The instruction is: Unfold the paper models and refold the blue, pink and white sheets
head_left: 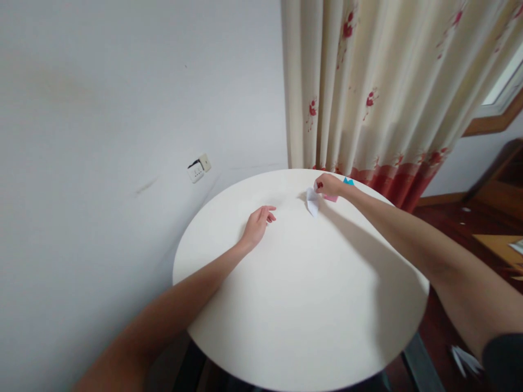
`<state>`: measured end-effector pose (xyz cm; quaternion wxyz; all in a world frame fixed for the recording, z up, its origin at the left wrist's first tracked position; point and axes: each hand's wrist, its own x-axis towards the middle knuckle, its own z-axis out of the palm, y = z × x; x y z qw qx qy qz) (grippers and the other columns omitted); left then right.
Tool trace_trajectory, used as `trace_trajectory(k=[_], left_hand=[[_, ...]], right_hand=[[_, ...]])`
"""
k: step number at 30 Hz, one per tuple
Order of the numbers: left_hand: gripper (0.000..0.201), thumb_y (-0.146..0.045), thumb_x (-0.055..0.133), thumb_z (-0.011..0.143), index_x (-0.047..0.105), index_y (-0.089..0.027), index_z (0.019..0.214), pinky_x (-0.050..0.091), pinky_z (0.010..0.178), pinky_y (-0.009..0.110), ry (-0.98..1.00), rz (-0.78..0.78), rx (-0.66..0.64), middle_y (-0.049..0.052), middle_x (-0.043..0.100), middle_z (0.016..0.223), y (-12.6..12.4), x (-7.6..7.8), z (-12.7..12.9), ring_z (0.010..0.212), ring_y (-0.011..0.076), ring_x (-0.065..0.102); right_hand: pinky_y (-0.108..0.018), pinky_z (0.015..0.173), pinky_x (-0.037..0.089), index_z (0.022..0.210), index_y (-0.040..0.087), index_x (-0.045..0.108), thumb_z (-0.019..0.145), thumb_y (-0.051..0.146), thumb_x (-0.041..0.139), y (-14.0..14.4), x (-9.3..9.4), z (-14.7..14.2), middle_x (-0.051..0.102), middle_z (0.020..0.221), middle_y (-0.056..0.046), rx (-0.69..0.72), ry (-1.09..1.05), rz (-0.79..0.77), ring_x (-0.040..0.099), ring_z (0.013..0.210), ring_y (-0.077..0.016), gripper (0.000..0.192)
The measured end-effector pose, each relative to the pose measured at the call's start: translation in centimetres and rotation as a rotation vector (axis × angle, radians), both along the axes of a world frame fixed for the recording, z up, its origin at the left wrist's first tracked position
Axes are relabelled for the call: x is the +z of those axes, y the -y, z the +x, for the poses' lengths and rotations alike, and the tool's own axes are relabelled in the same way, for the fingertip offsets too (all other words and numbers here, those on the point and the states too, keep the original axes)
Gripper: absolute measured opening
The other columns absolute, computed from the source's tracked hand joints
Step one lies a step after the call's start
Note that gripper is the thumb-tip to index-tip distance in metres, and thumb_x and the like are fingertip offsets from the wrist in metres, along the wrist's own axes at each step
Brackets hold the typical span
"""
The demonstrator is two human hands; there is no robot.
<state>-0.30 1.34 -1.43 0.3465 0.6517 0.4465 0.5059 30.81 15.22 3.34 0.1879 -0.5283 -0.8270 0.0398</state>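
Near the far edge of the round white table (302,305), my right hand (328,185) pinches the upper edge of a folded white piece of paper (312,202). The paper stands tilted, its lower point close to the tabletop. A pink folded paper (330,198) lies just behind it, partly covered by my right hand and forearm. Beyond my right wrist is a blue folded paper (348,181) with pointed tips. My left hand (258,224) hovers or rests over the left part of the table, fingers stretched toward the right, holding nothing.
A pale wall with a socket (196,172) runs along the left. Cream curtains with red flowers (368,98) hang behind the table. To the right are a dark red floor (447,231), wooden furniture (500,250) and loose white sheets (466,360) low down.
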Motion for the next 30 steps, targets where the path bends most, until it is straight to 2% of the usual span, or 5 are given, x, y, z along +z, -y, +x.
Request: trace_trajectory(k=[8,15,17,23,30], left_hand=[[0.053,-0.06,0.037,0.097,0.068,-0.017,0.108,0.05,0.073,0.029,-0.11,-0.035,-0.004,0.005,0.068,0.083,0.3,-0.5,0.1,0.08,0.0185,0.063],[0.044,-0.045,0.041,0.099,0.064,-0.015,0.122,0.049,0.104,0.039,-0.371,0.055,-0.054,0.013,0.07,0.121,0.6,-0.6,0.5,0.114,0.0238,0.065],[0.047,-0.041,0.04,0.1,0.059,-0.014,0.133,0.038,0.117,0.041,-0.573,0.135,-0.075,0.015,0.06,0.142,1.0,-0.9,0.8,0.134,0.0248,0.054],[0.063,-0.044,0.037,0.102,0.03,-0.015,0.158,0.012,0.126,0.053,-1.077,0.14,-0.088,0.012,0.023,0.167,2.1,-2.0,1.4,0.157,0.0277,0.015],[0.068,-0.053,0.03,0.104,0.026,-0.015,0.16,0.012,0.125,0.055,-1.211,0.051,-0.118,0.011,0.017,0.168,2.3,-2.0,1.5,0.157,0.0285,0.012]], right_hand=[[-0.023,0.058,0.041,0.081,0.012,0.077,0.072,0.014,0.068,-1.9,0.7,0.7,0.07,0.067,-0.002,-0.03,0.106,-0.06,0.057,0.06,-0.0138,0.013],[-0.029,0.088,0.047,0.117,0.003,0.071,0.091,0.009,0.053,1.6,2.2,-0.3,0.073,0.113,-0.017,-0.13,-0.137,0.136,0.065,0.094,-0.0199,0.032],[-0.033,0.096,0.045,0.121,0.0,0.066,0.099,0.011,0.039,4.6,1.2,-1.8,0.069,0.12,-0.022,-0.065,-0.202,0.232,0.063,0.104,-0.0212,0.037],[-0.042,0.115,0.038,0.145,0.007,0.05,0.098,0.021,0.049,14.1,-5.8,-7.1,0.052,0.149,-0.021,0.184,-0.069,0.17,0.048,0.138,-0.0292,0.05],[-0.053,0.121,0.027,0.151,0.006,0.042,0.103,0.032,0.038,16.5,-7.7,-8.6,0.036,0.16,-0.023,0.212,0.092,-0.027,0.03,0.151,-0.032,0.055]])
